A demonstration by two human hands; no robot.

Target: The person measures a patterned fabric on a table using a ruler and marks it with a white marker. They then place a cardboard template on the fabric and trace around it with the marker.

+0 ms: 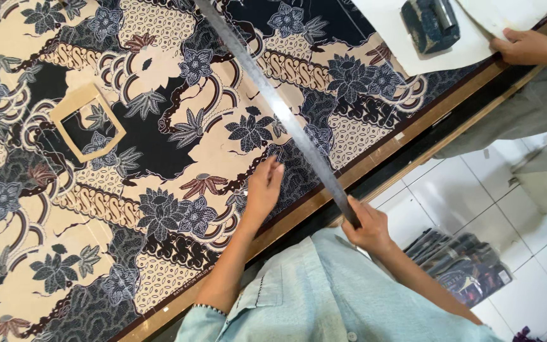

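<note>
Gripping the long metal ruler [273,104] at its near end, the right hand [367,227] is clenched; the left hand [262,190] rests flat, released, on batik cloth [159,145] covering the tabletop [375,166].

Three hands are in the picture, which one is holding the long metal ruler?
The right hand, gripping the long metal ruler's near end. The left hand rests on the patterned fabric; another person's hand holds paper.

Bright even light, soft shadows; glare on ruler [267,95] above right hand [367,228]; slight blur at edges
</note>
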